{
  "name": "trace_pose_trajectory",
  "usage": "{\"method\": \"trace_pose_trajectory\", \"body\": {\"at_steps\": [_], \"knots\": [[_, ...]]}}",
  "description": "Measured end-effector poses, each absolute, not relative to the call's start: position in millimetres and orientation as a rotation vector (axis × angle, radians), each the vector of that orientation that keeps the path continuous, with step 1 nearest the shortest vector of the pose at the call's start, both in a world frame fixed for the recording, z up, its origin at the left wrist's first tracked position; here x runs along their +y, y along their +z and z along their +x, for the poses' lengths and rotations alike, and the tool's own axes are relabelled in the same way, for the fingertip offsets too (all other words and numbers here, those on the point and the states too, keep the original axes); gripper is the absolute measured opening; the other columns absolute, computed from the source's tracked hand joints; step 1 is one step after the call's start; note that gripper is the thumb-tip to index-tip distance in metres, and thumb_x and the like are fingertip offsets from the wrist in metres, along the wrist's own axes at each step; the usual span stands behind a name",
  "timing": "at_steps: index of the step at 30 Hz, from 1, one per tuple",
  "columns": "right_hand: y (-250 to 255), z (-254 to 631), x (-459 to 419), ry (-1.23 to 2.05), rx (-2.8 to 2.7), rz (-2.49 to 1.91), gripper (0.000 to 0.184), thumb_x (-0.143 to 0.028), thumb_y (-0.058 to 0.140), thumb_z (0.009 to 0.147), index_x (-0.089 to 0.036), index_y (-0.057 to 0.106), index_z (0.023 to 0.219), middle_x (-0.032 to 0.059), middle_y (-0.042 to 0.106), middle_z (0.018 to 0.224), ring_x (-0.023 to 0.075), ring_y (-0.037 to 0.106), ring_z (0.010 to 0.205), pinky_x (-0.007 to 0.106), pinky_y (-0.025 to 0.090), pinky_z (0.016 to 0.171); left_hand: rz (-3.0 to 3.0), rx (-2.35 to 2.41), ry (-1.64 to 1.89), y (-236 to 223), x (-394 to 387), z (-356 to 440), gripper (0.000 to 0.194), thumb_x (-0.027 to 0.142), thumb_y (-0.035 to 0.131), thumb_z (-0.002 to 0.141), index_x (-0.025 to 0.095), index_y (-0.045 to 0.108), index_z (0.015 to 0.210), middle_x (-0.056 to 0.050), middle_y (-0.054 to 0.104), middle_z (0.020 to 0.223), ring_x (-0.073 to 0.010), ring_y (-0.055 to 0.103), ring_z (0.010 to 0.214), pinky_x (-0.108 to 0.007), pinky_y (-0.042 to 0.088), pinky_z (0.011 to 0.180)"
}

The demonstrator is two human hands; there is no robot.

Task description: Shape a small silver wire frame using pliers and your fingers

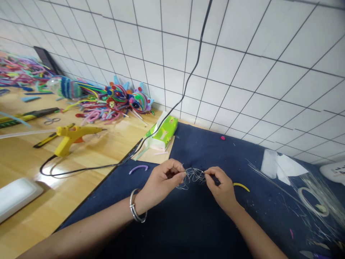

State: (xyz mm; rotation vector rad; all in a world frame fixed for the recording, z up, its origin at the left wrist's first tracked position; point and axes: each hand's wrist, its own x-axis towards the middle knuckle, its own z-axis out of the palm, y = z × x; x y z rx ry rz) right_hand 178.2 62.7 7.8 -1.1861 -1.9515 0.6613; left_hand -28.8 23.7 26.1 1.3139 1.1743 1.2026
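A tangle of thin silvery wire (198,175), bent into loops, is held up between both hands above the dark blue cloth (188,226). My left hand (165,183), with metal bangles at its wrist, pinches the wire's left side between thumb and forefinger. On the opposite side, the thumb and forefinger of my right hand (221,187) are closed on the wire's right end. Fingers partly hide where the strands are gripped. A purple curved piece (138,168) lies left of my left hand, and a yellow curved piece (242,186) lies just beyond my right hand.
On the wooden table (81,187) at left are a yellow glue gun (71,136) with a black cord, a cutter knife (44,141), and colourful pipe cleaners (24,72). A green tissue pack (164,131) stands near the tiled wall. Loose wires and a white ring (302,196) lie right.
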Motion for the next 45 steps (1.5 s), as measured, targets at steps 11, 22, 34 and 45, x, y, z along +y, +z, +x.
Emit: {"method": "trace_pose_trajectory", "body": {"at_steps": [11, 22, 34, 45], "knots": [[13.6, 181.0, 63.3, 0.827, -2.010, -1.171, 0.018, -0.023, 0.044, 0.085, -0.019, 0.057, 0.072, 0.0027, 0.056, 0.078, 0.0151, 0.053, 0.075, 0.028, 0.042, 0.072, 1.384, 1.203, 1.205, 24.3, 24.5, -29.2, 0.007, 0.020, 0.054, 0.080, 0.015, 0.051, 0.077, 0.000, 0.053, 0.068, -0.0080, 0.048, 0.059, -0.021, 0.043, 0.056], [14.6, 180.4, 62.6, 1.130, -1.960, -1.156, 0.021, -0.026, 0.040, 0.087, -0.019, 0.056, 0.075, -0.0005, 0.053, 0.075, 0.0123, 0.050, 0.072, 0.024, 0.040, 0.069, 1.623, 1.329, 1.244, 15.6, 28.5, -26.1, 0.012, 0.016, 0.058, 0.075, 0.015, 0.047, 0.069, -0.002, 0.053, 0.076, -0.0097, 0.049, 0.065, -0.023, 0.042, 0.060], [16.3, 174.5, 57.4, 1.164, -2.022, -1.074, 0.021, -0.029, 0.040, 0.088, -0.019, 0.056, 0.078, 0.0005, 0.053, 0.078, 0.0130, 0.050, 0.075, 0.025, 0.040, 0.073, 1.790, 1.421, 1.277, 8.2, 26.6, -17.2, 0.027, 0.018, 0.064, 0.072, 0.016, 0.040, 0.061, 0.000, 0.049, 0.073, -0.0105, 0.047, 0.065, -0.023, 0.037, 0.058], [7.7, 173.8, 56.0, 1.248, -2.000, -1.027, 0.024, -0.034, 0.038, 0.089, -0.019, 0.055, 0.081, 0.0005, 0.052, 0.079, 0.0128, 0.050, 0.074, 0.025, 0.041, 0.072, 1.834, 1.358, 1.267, 5.3, 25.8, -15.4, 0.014, 0.007, 0.055, 0.073, 0.015, 0.047, 0.064, -0.003, 0.051, 0.079, -0.0103, 0.047, 0.065, -0.022, 0.039, 0.057]]}}
